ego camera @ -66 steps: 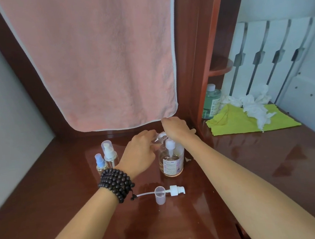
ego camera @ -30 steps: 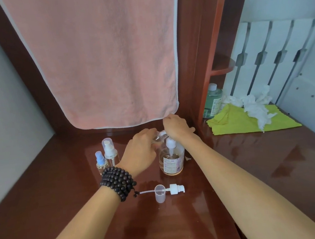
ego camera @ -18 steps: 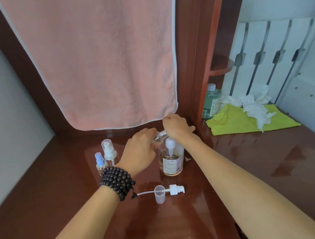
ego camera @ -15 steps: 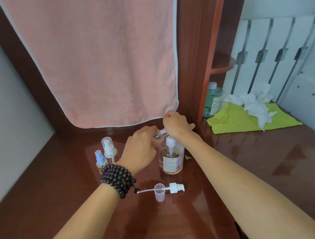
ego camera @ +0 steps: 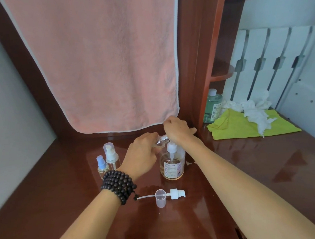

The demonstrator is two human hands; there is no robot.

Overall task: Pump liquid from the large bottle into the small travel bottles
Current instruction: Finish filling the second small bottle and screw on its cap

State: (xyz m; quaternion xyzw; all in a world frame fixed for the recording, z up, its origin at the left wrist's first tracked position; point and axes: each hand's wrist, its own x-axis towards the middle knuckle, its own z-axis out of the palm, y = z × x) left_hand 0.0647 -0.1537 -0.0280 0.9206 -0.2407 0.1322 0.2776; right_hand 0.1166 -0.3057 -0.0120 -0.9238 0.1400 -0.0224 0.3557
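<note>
A small clear travel bottle [ego camera: 161, 139] is held tilted in the left hand [ego camera: 141, 155], its open threaded neck brought up against the nozzle of the large bottle [ego camera: 173, 162], apparently so that pumped liquid can fall straight into it. The left hand is closed around the little bottle's body, with a dark bead bracelet [ego camera: 118, 185] wound about the wrist. The right hand [ego camera: 178, 130] is curled over the white pump head [ego camera: 171, 146], knuckles raised and fingers bunched downward, a pose that reads as pressing; what lies under the palm is hidden, so the exact contact cannot be told. The large bottle stands upright on the glossy wooden tabletop [ego camera: 199, 220], showing amber liquid low inside. Both forearms are stretched forward from the near edge, converging over the pump. A removed small pump with its dip tube [ego camera: 173, 194] and a clear cap [ego camera: 160, 198] lie together just in front, judged to have been set aside to free the neck being filled. Two more travel bottles, a blue-topped sprayer [ego camera: 102, 166] and a capped pump bottle [ego camera: 111, 155], stand to the left. A pink towel [ego camera: 98, 63] hangs behind; a green bottle [ego camera: 212, 105], a green cloth [ego camera: 248, 126] and crumpled tissues [ego camera: 254, 109] sit well apart to the right.
</note>
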